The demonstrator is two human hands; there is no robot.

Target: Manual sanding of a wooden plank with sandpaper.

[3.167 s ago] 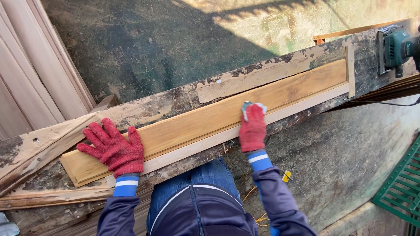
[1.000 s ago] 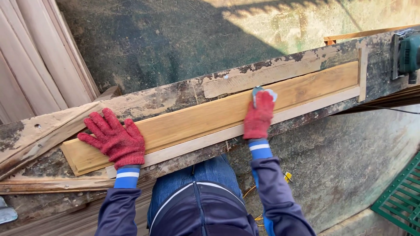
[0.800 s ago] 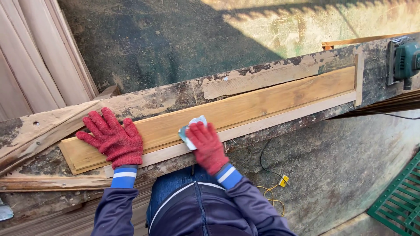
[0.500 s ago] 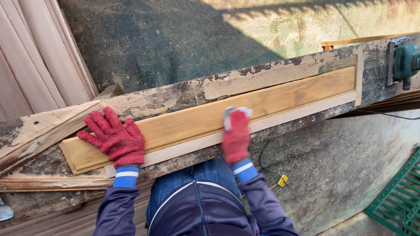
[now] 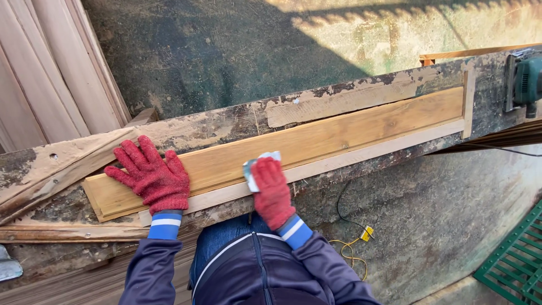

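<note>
Both hands in red knit gloves. Left hand (image 5: 151, 176) lies flat, fingers spread wide, pressing down on the near-left end of the long wooden board (image 5: 339, 133). Right hand (image 5: 270, 189) is closed over a folded piece of sandpaper (image 5: 255, 167), pale with a blue-grey edge, which sticks out past the fingertips and sits on the board's near edge. The two hands are near each other, right hand just right of the left.

The board runs diagonally from under the left hand up and away to the right, well past the right hand. A paler thin strip (image 5: 361, 153) lies along its near side, touching it, passing under the right hand. The board rests on a worn, paint-flaked desk (image 5: 214, 127). A shorter flaked plank (image 5: 339, 101) lies just beyond the board, far side from the hands.

Far right of both hands, a green power sander (image 5: 526, 79) sits on the desk, partly cut off. Below the right hand, on the concrete floor (image 5: 440, 214), lies a yellow and black cable (image 5: 353, 243). Pale planks (image 5: 51, 73) lean up left of the left hand. Green grate (image 5: 514, 265) at bottom right.
</note>
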